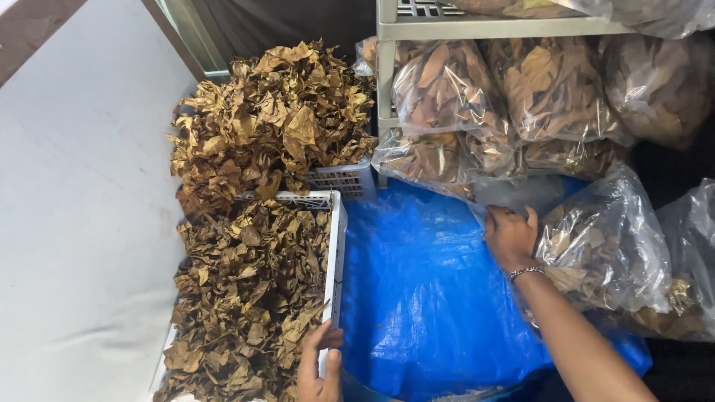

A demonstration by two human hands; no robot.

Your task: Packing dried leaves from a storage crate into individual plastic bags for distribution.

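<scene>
Left hand (319,365) at the near right rim of the near crate (337,246), thumb and fingers curled over the white plastic edge, gripping it. Crate heaped with dry brown leaves (249,298), level with or above the rim. Just behind, touching it, a second crate (344,179), piled far higher with more dried leaves (272,119), mound spilling over its sides. Both crates against the white wall (82,223) at the left edge of the floor.

Right hand (510,234) laid on the blue tarp (424,298) that covers the floor, fingers curled at the left edge of a clear bag (607,249) stuffed with leaves, seemingly pinching its plastic; grip not fully visible. Bracelet (526,272) at the wrist. Another filled bag (693,260) just beside it at the right edge. More full bags (447,97) packed on the grey shelf (477,28), touching one another.

By the look of it, well under way: many bags already filled and stacked, yet two crates of loose leaves remaining. Tarp between crate and bag bare, apart from a few crumbs
</scene>
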